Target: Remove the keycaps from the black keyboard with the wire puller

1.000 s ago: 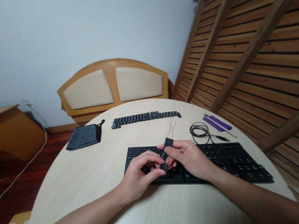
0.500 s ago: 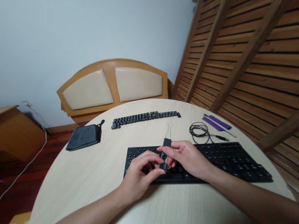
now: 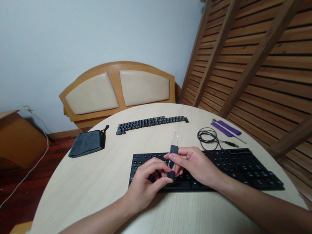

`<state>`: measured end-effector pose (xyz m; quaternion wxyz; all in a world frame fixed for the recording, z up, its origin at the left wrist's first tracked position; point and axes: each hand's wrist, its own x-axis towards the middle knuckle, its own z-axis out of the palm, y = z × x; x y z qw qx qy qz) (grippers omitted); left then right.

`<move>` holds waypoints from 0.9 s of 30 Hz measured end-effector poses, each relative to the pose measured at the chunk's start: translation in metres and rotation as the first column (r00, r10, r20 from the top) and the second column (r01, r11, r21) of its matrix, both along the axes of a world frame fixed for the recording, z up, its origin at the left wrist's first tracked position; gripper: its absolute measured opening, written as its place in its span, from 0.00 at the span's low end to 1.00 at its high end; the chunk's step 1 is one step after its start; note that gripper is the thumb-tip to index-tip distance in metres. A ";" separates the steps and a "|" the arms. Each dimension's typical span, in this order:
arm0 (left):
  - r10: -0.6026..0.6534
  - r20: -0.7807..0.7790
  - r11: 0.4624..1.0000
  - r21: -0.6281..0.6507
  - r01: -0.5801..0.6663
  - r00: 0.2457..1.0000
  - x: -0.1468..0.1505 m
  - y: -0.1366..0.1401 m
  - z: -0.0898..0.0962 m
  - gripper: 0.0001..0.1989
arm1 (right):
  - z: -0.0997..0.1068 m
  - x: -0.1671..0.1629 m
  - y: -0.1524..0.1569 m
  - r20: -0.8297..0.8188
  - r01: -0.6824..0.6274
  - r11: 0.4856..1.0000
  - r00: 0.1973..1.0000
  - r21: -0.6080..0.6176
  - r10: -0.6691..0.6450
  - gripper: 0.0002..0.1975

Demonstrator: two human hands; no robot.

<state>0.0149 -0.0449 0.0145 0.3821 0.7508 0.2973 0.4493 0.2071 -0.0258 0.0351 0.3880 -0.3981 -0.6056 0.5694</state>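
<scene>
My right hand pinches the dark handle of a keycap puller, whose thin wire loops point away from me. Wire also runs from the handle's near end down to a black keycap. Thumb and fingers of my left hand close on that keycap. Both hands are over the black keyboard, hiding its middle-left part. Many of its key positions look bare. Beyond it lie removed keycaps in close rows.
A dark cloth with a black-handled tool on it lies at the left of the round table. At the right are a coiled cable, a purple strip and a thin metal tool. A slatted wooden frame leans alongside.
Almost nothing differs. The keycap puller and its wire tips have shifted very slightly, while both hands keep their grip in the same place.
</scene>
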 end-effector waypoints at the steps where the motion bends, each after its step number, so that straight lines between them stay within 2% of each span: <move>1: 0.002 -0.004 1.000 -0.006 -0.002 1.000 0.000 0.000 0.000 0.06 | 0.000 0.000 0.000 -0.001 0.001 1.000 1.000 -0.002 -0.001 0.24; 10: 0.020 -0.007 0.998 -0.051 -0.020 1.000 0.002 0.000 -0.004 0.07 | -0.002 -0.001 0.003 0.001 -0.004 1.000 1.000 -0.028 0.004 0.25; 18: 0.015 -0.014 0.999 -0.029 -0.016 1.000 0.002 -0.001 -0.002 0.06 | -0.006 0.001 0.002 -0.007 -0.012 1.000 1.000 -0.012 0.012 0.24; 22: 0.026 -0.028 0.999 0.030 -0.025 0.999 0.002 -0.001 -0.004 0.06 | -0.007 0.001 0.004 -0.006 -0.003 1.000 1.000 0.014 0.003 0.23; 27: 0.056 -0.075 0.983 0.181 -0.041 0.996 0.000 0.000 -0.005 0.06 | -0.006 -0.001 0.005 -0.018 0.025 1.000 1.000 0.003 -0.025 0.22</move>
